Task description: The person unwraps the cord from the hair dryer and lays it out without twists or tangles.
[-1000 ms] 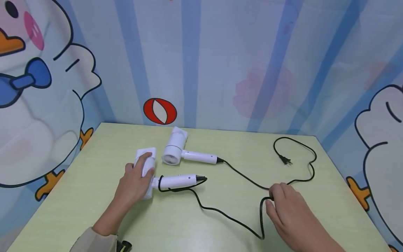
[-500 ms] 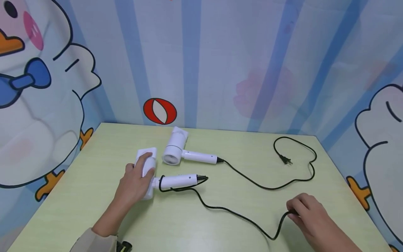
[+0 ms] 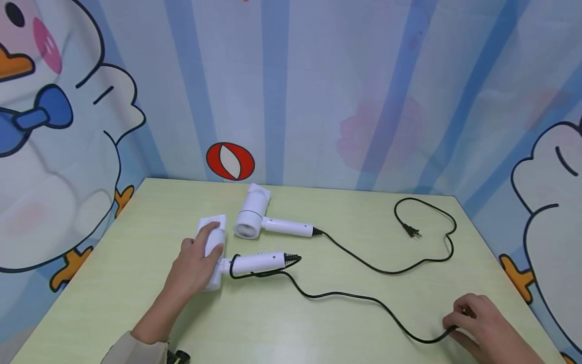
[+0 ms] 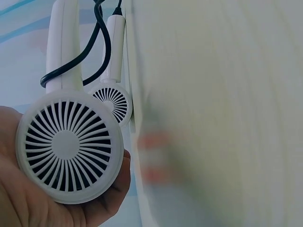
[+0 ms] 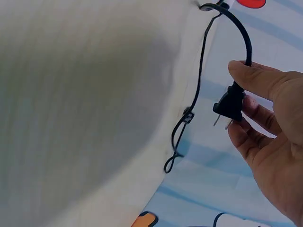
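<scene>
A white hair dryer [image 3: 254, 262] lies toward the left of the table, its black cord looped round the handle. My left hand [image 3: 194, 263] grips it by the barrel; the round vent grille [image 4: 66, 145] faces the left wrist camera. From the handle the black cord [image 3: 336, 293] runs right across the table to my right hand [image 3: 484, 326]. There the thumb and fingers pinch the cord's plug end, and the two-pin plug [image 5: 230, 103] shows in the right wrist view with its prongs bare.
A second white hair dryer [image 3: 252, 212] lies just behind the first. Its cord [image 3: 386, 271] curves to the right and ends in a plug [image 3: 411, 231] near the back right of the pale table [image 3: 291, 333]. A printed curtain [image 3: 313, 91] stands behind.
My right hand has moved right and toward the front with the plug end, drawing the cord out straighter. The left hand and its hair dryer have stayed in place.
</scene>
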### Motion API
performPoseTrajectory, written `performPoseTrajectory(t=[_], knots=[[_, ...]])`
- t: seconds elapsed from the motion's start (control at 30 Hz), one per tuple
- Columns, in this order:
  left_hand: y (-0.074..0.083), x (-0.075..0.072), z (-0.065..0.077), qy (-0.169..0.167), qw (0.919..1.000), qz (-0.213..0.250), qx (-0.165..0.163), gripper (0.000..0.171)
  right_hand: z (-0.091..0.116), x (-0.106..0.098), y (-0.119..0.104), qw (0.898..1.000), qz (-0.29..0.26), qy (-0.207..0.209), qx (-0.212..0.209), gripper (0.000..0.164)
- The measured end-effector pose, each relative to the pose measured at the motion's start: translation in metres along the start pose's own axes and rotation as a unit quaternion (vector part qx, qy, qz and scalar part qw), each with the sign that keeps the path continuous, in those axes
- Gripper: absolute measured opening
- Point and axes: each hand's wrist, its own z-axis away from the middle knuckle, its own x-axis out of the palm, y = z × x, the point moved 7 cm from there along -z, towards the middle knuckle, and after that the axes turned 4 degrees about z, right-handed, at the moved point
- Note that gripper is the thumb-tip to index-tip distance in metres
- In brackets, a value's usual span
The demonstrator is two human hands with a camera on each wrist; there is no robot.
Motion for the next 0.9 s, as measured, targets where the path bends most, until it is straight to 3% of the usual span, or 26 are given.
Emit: performPoseTrajectory(t=[0.2, 0.47, 0.6, 0.73, 0.9], knots=[[0.000, 0.002, 0.002, -0.008, 0.9999, 0.006, -0.003, 0.058, 0.018, 0.020, 0.024, 0.994, -0.006, -0.096, 0.056, 0.047], [0.001, 0.003, 0.004, -0.013, 0.9999, 0.009, -0.003, 0.058, 0.028, 0.046, 0.043, 0.966, -0.027, -0.234, 0.108, 0.029], [0.001, 0.003, 0.003, -0.013, 0.9999, 0.010, -0.003, 0.058, 0.032, 0.049, 0.046, 0.963, -0.050, -0.243, 0.102, 0.026], [0.001, 0.003, 0.003, -0.013, 0.9998, 0.011, -0.005, 0.058, 0.033, 0.049, 0.046, 0.970, -0.073, -0.227, 0.055, 0.024], [0.001, 0.003, 0.003, -0.013, 0.9999, 0.009, -0.007, 0.058, 0.031, 0.048, 0.045, 0.966, -0.052, -0.241, 0.075, 0.027]])
